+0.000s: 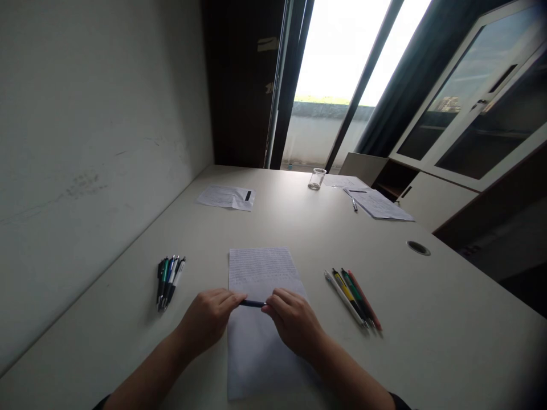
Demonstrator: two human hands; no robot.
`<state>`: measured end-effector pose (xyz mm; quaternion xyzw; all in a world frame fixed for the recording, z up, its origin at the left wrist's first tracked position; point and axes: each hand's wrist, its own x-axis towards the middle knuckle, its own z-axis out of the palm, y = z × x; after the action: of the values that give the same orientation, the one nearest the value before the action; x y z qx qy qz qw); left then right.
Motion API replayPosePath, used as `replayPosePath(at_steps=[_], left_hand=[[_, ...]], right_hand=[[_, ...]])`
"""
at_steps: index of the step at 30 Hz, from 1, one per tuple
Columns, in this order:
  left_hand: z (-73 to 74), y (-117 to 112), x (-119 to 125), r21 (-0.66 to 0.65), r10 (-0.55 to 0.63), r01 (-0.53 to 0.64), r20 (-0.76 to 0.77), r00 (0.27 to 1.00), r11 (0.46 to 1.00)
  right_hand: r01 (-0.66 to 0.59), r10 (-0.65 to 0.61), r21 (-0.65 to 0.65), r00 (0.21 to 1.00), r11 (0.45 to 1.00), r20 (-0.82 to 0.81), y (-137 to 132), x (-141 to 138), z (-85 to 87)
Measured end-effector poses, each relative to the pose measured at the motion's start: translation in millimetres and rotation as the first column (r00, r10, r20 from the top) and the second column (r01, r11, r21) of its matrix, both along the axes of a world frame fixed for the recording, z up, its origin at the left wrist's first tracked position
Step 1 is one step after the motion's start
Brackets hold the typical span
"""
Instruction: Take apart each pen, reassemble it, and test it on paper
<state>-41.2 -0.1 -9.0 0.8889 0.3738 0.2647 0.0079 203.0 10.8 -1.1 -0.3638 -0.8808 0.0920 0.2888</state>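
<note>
My left hand (pixel 209 319) and my right hand (pixel 293 319) meet over a sheet of written paper (pixel 260 267) lying in front of me. Both hands pinch a dark blue pen (pixel 253 303) held level between them, one hand at each end. The fingers of each hand are curled round the pen's ends. To the left of the sheet lies a bundle of several pens (pixel 169 280). A row of several coloured pens (pixel 352 297) lies to its right.
The white table (pixel 299 228) runs along a wall on the left. Farther back lie a folded paper (pixel 226 197), a small glass jar (pixel 317 178), more papers with a pen (pixel 376 203), and a round cable hole (pixel 417 247). A cabinet stands at right.
</note>
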Motion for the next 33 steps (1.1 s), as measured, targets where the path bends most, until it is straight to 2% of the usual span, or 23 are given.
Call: replayPosePath(at_steps=[3, 6, 10, 14, 18, 21, 23, 26, 28, 30, 31, 33], left_hand=[[4.7, -1.3, 1.1, 0.034, -0.013, 0.013, 0.005, 1.0, 0.999], [8.0, -3.0, 2.5, 0.056, -0.017, 0.017, 0.004, 1.0, 0.998], [5.2, -3.1, 2.1, 0.03, -0.021, 0.022, -0.044, 0.999, 0.999], [3.1, -2.0, 0.7, 0.005, -0.022, 0.023, -0.052, 0.998, 1.0], [5.2, -2.6, 2.9, -0.001, -0.02, 0.02, -0.032, 0.999, 1.0], [4.7, -3.4, 5.3, -0.056, -0.023, 0.028, 0.079, 0.997, 0.998], [3.5, -3.8, 6.4, -0.155, 0.008, 0.026, 0.218, 0.976, 0.988], [3.4, -5.2, 10.0, -0.363, 0.119, 0.056, 0.442, 0.889, 0.93], [4.9, -7.2, 17.1, -0.49, 0.228, 0.112, 0.58, 0.782, 0.864], [6.7, -9.9, 29.6, -0.583, 0.36, 0.189, 0.691, 0.627, 0.79], [7.5, -11.2, 37.6, -0.594, 0.417, 0.215, 0.737, 0.531, 0.775], [8.7, -12.9, 55.1, -0.59, 0.501, 0.208, 0.788, 0.357, 0.78]], right_hand=[[0.003, -0.025, -0.177, 0.992, 0.984, -0.122, -5.2, -1.6, 1.1], [0.024, -0.108, -0.349, 0.968, 0.937, -0.225, -9.3, -3.7, 0.6], [0.057, -0.175, -0.466, 0.961, 0.883, -0.214, -11.6, -5.5, -0.4], [0.052, -0.152, -0.439, 0.968, 0.897, -0.198, -13.1, -4.1, 1.4], [-0.011, -0.044, -0.336, 0.987, 0.942, -0.156, -16.5, 0.9, 0.5], [-0.009, -0.02, -0.274, 0.995, 0.962, -0.102, -17.5, 9.7, -3.5], [0.021, -0.041, -0.249, 0.996, 0.968, -0.075, -17.0, 18.7, -5.1], [0.066, -0.083, -0.232, 0.994, 0.971, -0.065, -16.7, 34.0, -4.3], [0.077, -0.096, -0.235, 0.993, 0.969, -0.073, -18.2, 41.5, -2.9], [0.073, -0.099, -0.249, 0.99, 0.966, -0.097, -21.7, 44.5, -2.3], [0.069, -0.102, -0.258, 0.988, 0.964, -0.115, -24.0, 44.2, -2.6], [0.068, -0.114, -0.277, 0.981, 0.959, -0.155, -29.3, 41.4, -4.2]])
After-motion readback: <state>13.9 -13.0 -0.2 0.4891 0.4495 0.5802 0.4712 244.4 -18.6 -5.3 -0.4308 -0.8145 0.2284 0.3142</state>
